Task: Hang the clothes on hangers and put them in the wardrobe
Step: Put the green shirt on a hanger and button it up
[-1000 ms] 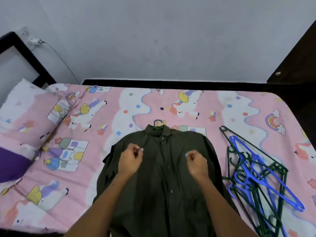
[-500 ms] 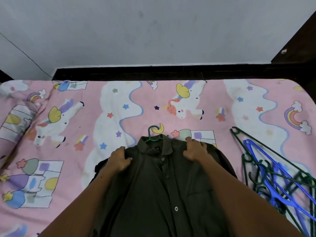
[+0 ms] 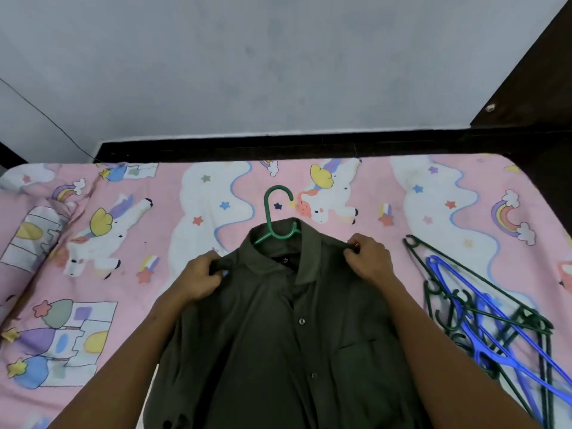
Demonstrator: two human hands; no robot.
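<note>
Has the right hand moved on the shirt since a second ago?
Yes. The right hand went from the button placket outward and up to the shirt shoulder.

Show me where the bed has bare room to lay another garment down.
The widest free patch of the pink unicorn bedsheet lies left of the dark olive button-up shirt, reaching toward the matching pillow. A narrower strip runs behind the green plastic hanger hook, along the black bed frame. The right side is crowded by the pile of green and blue hangers.
</note>
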